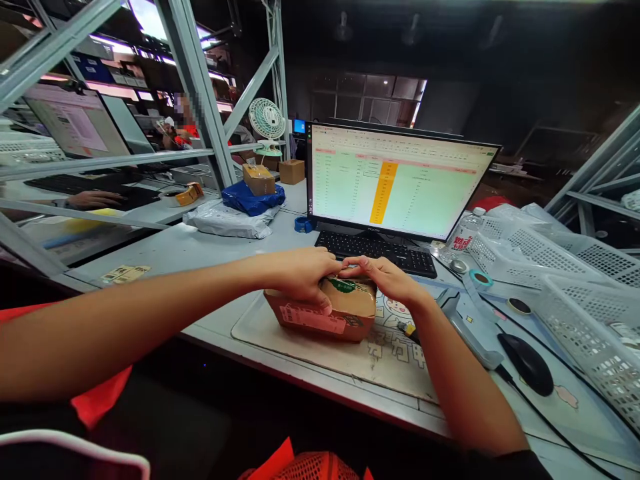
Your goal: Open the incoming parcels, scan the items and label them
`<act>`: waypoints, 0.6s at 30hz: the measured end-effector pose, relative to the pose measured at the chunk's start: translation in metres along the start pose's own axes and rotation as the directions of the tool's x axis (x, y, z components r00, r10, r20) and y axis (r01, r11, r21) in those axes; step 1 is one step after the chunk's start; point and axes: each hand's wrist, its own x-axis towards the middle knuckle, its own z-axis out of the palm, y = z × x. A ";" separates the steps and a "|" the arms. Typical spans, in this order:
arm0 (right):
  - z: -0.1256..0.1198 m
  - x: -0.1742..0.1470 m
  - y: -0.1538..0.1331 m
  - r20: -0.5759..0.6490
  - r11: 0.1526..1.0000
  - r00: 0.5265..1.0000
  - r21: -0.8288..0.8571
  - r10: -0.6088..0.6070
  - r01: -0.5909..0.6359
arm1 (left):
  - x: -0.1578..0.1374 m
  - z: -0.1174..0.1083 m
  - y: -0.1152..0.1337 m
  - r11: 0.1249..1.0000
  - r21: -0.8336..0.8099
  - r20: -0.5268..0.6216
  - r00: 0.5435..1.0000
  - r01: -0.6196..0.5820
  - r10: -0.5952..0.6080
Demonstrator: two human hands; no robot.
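Note:
A small brown cardboard box (325, 323) with a pinkish label on its near side and a green mark on top rests on a beige mat (280, 347) in front of me. My left hand (313, 279) grips the box from above, thumb on the near part of the top and fingers toward the far edge. From the right, my right hand (383, 277) curls over the box's far edge, its fingertips meeting those of the left. The far side of the box, under the fingers, is hidden. A grey handheld scanner (465, 333) lies beside my right forearm.
Behind the box stand a keyboard (390, 256) and a monitor (395, 187) showing a spreadsheet. White perforated baskets (575, 327), a mouse (526, 363) and tape rolls are at right. Bagged parcels (230, 219) and small boxes sit back left, near a metal frame (200, 100). Another person's hand (95, 200) is beyond it.

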 end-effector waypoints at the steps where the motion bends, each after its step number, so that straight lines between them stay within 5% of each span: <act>1: 0.002 0.000 -0.001 0.002 1.000 1.000 0.025 0.012 -0.012 | -0.003 0.003 0.002 1.000 -0.011 -0.020 1.000 -0.001 0.001; 14: 0.015 -0.001 -0.011 -0.022 0.998 0.998 0.000 0.058 -0.058 | -0.030 0.012 0.033 0.999 0.040 -0.154 0.988 0.002 0.004; 18: 0.012 0.000 0.006 -0.176 0.992 0.978 -0.037 0.114 -0.122 | -0.032 0.037 0.037 0.976 0.219 -0.304 0.951 0.010 0.058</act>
